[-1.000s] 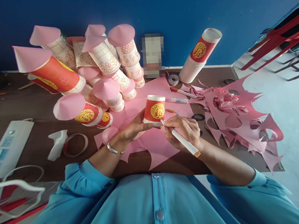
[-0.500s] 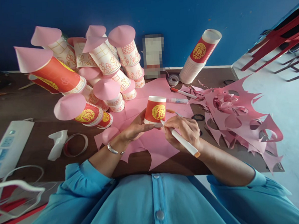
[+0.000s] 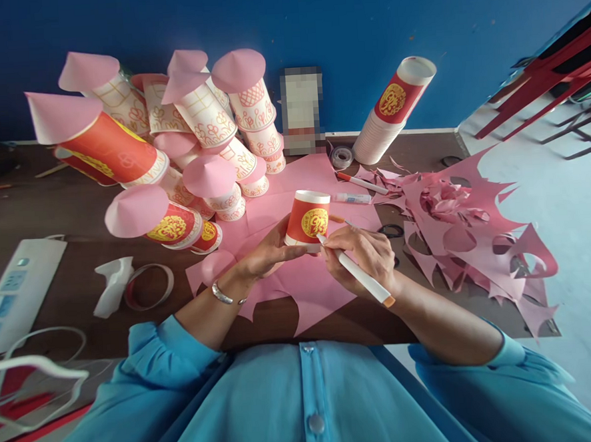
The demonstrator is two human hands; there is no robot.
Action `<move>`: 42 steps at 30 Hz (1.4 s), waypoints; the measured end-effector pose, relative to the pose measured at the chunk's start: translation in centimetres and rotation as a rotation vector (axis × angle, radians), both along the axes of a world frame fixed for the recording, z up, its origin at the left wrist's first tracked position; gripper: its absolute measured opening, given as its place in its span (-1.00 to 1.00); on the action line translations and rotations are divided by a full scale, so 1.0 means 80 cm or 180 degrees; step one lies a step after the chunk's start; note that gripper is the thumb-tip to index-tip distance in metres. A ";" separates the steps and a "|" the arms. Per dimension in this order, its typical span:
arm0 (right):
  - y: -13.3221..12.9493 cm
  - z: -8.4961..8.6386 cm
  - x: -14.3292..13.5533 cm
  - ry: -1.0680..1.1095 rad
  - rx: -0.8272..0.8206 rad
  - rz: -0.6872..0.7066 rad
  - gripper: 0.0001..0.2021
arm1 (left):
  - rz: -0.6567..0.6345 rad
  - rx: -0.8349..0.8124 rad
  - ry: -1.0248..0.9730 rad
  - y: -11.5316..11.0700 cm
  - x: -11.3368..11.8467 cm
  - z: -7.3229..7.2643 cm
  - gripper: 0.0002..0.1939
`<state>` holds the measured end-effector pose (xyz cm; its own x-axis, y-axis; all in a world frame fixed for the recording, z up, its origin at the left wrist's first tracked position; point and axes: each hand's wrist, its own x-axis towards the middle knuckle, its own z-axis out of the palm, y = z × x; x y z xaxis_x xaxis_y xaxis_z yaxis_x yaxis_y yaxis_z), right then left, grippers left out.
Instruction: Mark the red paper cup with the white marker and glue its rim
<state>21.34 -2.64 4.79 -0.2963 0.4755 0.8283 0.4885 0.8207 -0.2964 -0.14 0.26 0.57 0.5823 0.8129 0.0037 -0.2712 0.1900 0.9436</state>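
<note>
A red paper cup (image 3: 307, 221) with a round gold emblem and a white rim is held upright by my left hand (image 3: 273, 249), fingers wrapped round its lower left side. My right hand (image 3: 362, 255) is closed in a writing grip on a white marker pen (image 3: 362, 277) with an orange end. The marker's tip reaches the lower front of the cup, below the emblem; any fresh mark there is too small to make out. Beneath both hands lie pink paper sheets (image 3: 325, 302).
Decorated cup towers with pink paper cones (image 3: 209, 177) crowd the back left. A stack of cups (image 3: 378, 136) leans at the back right, near a tape roll (image 3: 341, 157). Cut pink scraps (image 3: 455, 218) pile up on the right. A power strip (image 3: 29, 284) lies at far left.
The cup has shifted very slightly to the right in my left hand. My right hand keeps the marker at the cup's lower front, almost unmoved.
</note>
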 end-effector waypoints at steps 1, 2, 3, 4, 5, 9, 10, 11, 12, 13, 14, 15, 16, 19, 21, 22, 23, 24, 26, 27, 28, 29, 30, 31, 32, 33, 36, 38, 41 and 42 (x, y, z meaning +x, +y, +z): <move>0.000 0.000 0.000 0.0021 -0.0002 0.0009 -0.79 | -0.0001 -0.0007 0.0005 0.000 0.000 0.000 -0.52; 0.001 0.000 0.000 0.0034 0.0000 0.0009 -0.78 | -0.0001 -0.0024 0.0017 0.000 -0.001 0.000 -0.52; 0.001 0.000 0.000 0.0034 0.0008 -0.0005 -0.78 | 0.0011 -0.0043 0.0024 0.000 -0.001 0.000 -0.53; 0.001 0.000 0.000 0.0019 0.0024 -0.0031 -0.78 | 0.0018 -0.0058 0.0028 0.000 -0.001 0.001 -0.53; 0.001 0.000 0.000 0.0002 0.0038 -0.0056 -0.78 | 0.0028 -0.0075 0.0041 0.000 -0.001 0.001 -0.54; -0.001 0.000 0.001 -0.0021 0.0001 -0.0042 -0.79 | 0.0035 -0.0184 0.0080 0.000 -0.002 0.000 -0.48; -0.001 0.000 0.001 -0.0025 -0.0005 -0.0029 -0.79 | 0.0029 -0.0215 0.0077 0.000 -0.003 0.000 -0.48; -0.001 0.000 0.001 -0.0034 0.0001 -0.0025 -0.80 | 0.0025 -0.0238 0.0056 -0.001 -0.003 -0.001 -0.48; -0.001 0.000 0.001 -0.0042 0.0012 -0.0024 -0.81 | 0.0013 -0.0269 0.0019 -0.001 -0.004 -0.001 -0.49; -0.001 0.000 0.001 -0.0043 0.0020 -0.0019 -0.81 | -0.0005 -0.0315 -0.0020 -0.001 -0.004 0.000 -0.50; -0.001 0.000 0.001 -0.0039 0.0022 -0.0012 -0.81 | -0.0022 -0.0359 -0.0054 -0.002 -0.005 0.000 -0.50; -0.001 0.001 0.001 -0.0030 0.0022 -0.0005 -0.81 | -0.0030 -0.0384 -0.0079 -0.002 -0.005 0.000 -0.49; -0.001 0.001 0.001 -0.0022 0.0025 -0.0001 -0.81 | -0.0038 -0.0386 -0.0080 -0.002 -0.005 0.001 -0.48; 0.001 0.003 0.002 -0.0029 0.0056 -0.0012 -0.83 | -0.0009 -0.0236 0.0017 -0.001 -0.004 0.002 -0.44; 0.002 0.003 0.002 -0.0039 0.0089 -0.0055 -0.84 | -0.0001 -0.0172 0.0053 -0.001 -0.003 0.003 -0.43; 0.002 0.003 0.002 -0.0044 0.0094 -0.0083 -0.84 | 0.0007 -0.0165 0.0055 -0.001 -0.003 0.003 -0.44; 0.002 0.003 0.003 -0.0047 0.0091 -0.0113 -0.84 | 0.0013 -0.0156 0.0058 -0.001 -0.003 0.002 -0.45; 0.003 0.003 0.003 -0.0048 0.0087 -0.0138 -0.83 | 0.0011 -0.0149 0.0066 -0.001 -0.003 0.002 -0.47; 0.003 0.002 0.004 -0.0047 0.0081 -0.0164 -0.82 | -0.0027 -0.0188 0.0068 -0.001 -0.004 0.000 -0.53; 0.003 0.002 0.004 -0.0044 0.0085 -0.0178 -0.82 | -0.0050 -0.0232 0.0060 -0.001 -0.004 -0.002 -0.55; 0.003 0.002 0.004 -0.0040 0.0091 -0.0193 -0.82 | -0.0070 -0.0284 0.0048 -0.001 -0.005 -0.004 -0.57; 0.003 0.002 0.004 -0.0040 0.0094 -0.0205 -0.82 | -0.0080 -0.0338 0.0031 -0.001 -0.005 -0.007 -0.57; 0.002 0.001 0.004 -0.0039 0.0089 -0.0209 -0.82 | -0.0070 -0.0372 0.0017 -0.001 -0.005 -0.009 -0.56; 0.002 0.001 0.004 -0.0038 0.0081 -0.0205 -0.82 | -0.0053 -0.0391 0.0010 -0.001 -0.005 -0.011 -0.54; 0.002 0.001 0.004 -0.0040 0.0067 -0.0193 -0.81 | -0.0044 -0.0401 0.0002 -0.001 -0.005 -0.012 -0.54; 0.002 0.001 0.004 -0.0041 0.0057 -0.0175 -0.80 | -0.0050 -0.0411 -0.0015 -0.001 -0.005 -0.014 -0.56; 0.001 0.001 0.003 -0.0024 0.0043 -0.0131 -0.79 | -0.0130 -0.0444 -0.0112 -0.002 -0.006 -0.016 -0.63; 0.000 0.002 0.002 -0.0025 0.0044 -0.0110 -0.79 | -0.0189 -0.0446 -0.0188 -0.002 -0.007 -0.015 -0.62; 0.000 0.003 0.002 -0.0066 0.0053 -0.0092 -0.80 | -0.0240 -0.0432 -0.0280 -0.002 -0.008 -0.014 -0.60; 0.000 0.003 0.002 -0.0074 0.0056 -0.0087 -0.80 | -0.0243 -0.0425 -0.0286 -0.002 -0.007 -0.013 -0.61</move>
<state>21.53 -2.62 5.04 -0.3027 0.4692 0.8296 0.5173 0.8119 -0.2705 -0.72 0.14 -0.46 0.6447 0.7630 -0.0467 -0.3332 0.3354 0.8812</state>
